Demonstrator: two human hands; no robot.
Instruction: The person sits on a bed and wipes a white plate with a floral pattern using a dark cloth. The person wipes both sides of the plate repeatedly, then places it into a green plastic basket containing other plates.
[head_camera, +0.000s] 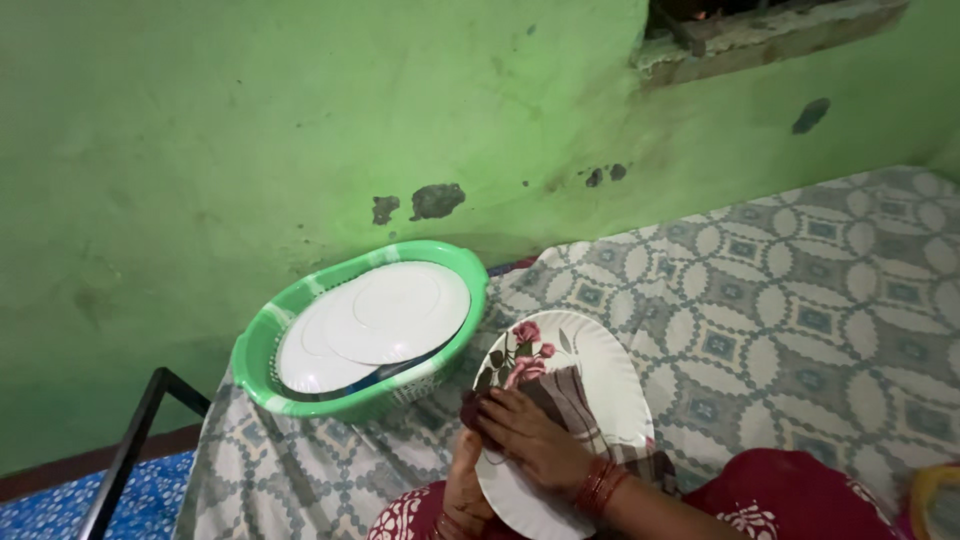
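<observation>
A white round plate (590, 370) with a pink rose print near its rim is held tilted over the lap, just above the patterned bedcover (800, 300). It is gripped at its lower left edge by the left hand (468, 490), whose fingers are curled around the rim. A striped brown cloth (570, 400) is pressed flat onto the plate's face by the right hand (530, 435), its fingers laid close together over the fabric; red bangles (600, 485) are worn at that wrist. The plate's surface looks smooth and glossy, so it could be judged liable to slip from the one-handed edge grip if the cloth were pushed too hard. Just beyond, a green plastic basket (262, 345) with slotted walls rests near the bed's edge; white round plates (390, 310) are stacked overlapping and slanted inside, and might slide if the basket were nudged. Behind stands a stained, flaking green wall (300, 120).
</observation>
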